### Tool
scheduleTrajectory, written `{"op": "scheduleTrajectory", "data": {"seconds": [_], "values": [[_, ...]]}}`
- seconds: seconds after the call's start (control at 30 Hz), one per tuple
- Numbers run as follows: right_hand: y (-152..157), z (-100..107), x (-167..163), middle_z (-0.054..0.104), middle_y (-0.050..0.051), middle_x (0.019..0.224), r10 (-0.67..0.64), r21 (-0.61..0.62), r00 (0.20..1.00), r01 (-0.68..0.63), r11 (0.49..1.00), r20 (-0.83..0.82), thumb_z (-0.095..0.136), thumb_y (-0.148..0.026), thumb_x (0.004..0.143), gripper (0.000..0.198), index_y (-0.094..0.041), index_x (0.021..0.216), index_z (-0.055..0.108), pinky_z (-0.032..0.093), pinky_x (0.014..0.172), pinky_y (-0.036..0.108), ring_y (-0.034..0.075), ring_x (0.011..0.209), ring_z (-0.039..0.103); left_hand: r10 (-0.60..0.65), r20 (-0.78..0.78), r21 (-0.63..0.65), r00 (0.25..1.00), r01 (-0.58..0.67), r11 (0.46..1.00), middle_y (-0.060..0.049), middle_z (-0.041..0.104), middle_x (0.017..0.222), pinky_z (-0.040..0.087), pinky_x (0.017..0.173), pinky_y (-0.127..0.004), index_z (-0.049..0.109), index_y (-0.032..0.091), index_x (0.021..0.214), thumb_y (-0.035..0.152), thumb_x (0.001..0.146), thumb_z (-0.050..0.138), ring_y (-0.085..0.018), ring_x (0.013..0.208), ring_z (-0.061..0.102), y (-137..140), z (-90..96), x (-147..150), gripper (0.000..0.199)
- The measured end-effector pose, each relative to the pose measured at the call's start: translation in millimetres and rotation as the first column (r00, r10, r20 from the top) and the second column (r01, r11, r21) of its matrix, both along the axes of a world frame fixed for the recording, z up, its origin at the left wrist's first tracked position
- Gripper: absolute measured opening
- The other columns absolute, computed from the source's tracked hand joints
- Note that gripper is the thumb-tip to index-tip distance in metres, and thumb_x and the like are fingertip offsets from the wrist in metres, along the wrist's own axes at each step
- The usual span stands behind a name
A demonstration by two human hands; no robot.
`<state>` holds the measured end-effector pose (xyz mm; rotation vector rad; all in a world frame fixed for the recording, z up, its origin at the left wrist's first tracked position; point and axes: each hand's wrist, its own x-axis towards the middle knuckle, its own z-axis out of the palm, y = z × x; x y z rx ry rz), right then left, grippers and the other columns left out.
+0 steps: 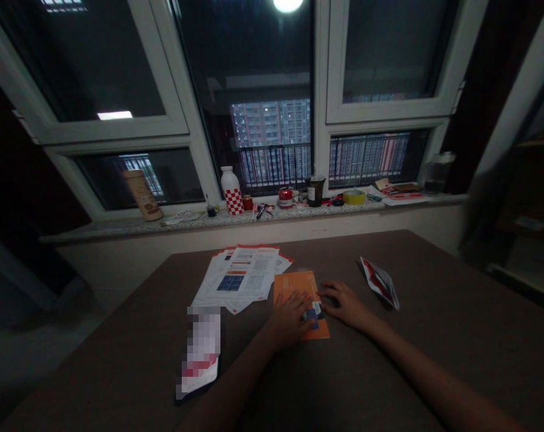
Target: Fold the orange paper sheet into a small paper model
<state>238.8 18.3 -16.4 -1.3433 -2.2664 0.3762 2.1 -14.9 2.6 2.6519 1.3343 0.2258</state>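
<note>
An orange leaflet (301,280) with a dark blue picture near its lower edge lies on the dark brown table (343,384). My left hand (286,321) rests flat on the leaflet, fingers spread, covering part of its middle and left side. At the leaflet's right edge is my right hand (347,306), its fingers stretched out and slightly bent, the tips at the paper's border. Neither hand grips anything. Beyond my left hand, several printed white sheets (260,273) with orange edges overlap in a loose fan.
Left of my left forearm lies a flat, dark-edged item (211,375), mostly blurred out. A red and white packet (380,283) is to the right. Along the windowsill (191,231) stand a checkered bottle (233,198), a tan tumbler (142,195), a dark cup (315,193) and yellow tape (354,197).
</note>
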Motion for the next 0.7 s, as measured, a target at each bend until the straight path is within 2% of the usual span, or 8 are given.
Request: {"op": "scheduleTrajectory", "data": {"seconds": [0.2, 0.37, 0.7], "values": [[0, 6, 4, 0.048, 0.009, 0.143, 0.057, -0.037, 0.998, -0.056, 0.998, 0.036, 0.067, -0.045, 0.078, 0.057, -0.027, 0.132, 0.058, 0.031, 0.11, 0.045, 0.028, 0.132, 0.04, 0.035, -0.011, 0.017, 0.999, -0.034, 0.999, 0.001, 0.023, 0.159, 0.01, 0.115, -0.062, 0.026, 0.036, 0.15, 0.06, 0.094, 0.035, -0.034, 0.147, 0.012, 5, -0.5, 0, 0.061], [0, 7, 7, 0.043, 0.011, 0.147, 0.09, -0.068, 0.995, -0.087, 0.994, 0.044, 0.07, -0.049, 0.073, 0.069, -0.024, 0.136, 0.053, 0.028, 0.112, 0.045, 0.03, 0.136, 0.035, 0.044, -0.009, 0.02, 0.999, -0.043, 0.999, 0.001, 0.024, 0.159, 0.01, 0.115, -0.061, 0.023, 0.035, 0.151, 0.06, 0.094, 0.035, -0.032, 0.147, 0.011, 11, -3.0, 0, 0.063], [-2, 9, 8, 0.036, 0.009, 0.151, 0.115, -0.12, 0.992, -0.108, 0.987, 0.054, 0.075, -0.048, 0.066, 0.079, -0.031, 0.139, 0.05, 0.025, 0.113, 0.049, 0.033, 0.14, 0.029, 0.096, -0.006, 0.04, 0.995, -0.096, 0.995, 0.001, 0.029, 0.157, 0.01, 0.115, -0.061, 0.029, 0.036, 0.149, 0.06, 0.093, 0.036, -0.033, 0.146, 0.014, 18, -2.6, 1, 0.061]]}}
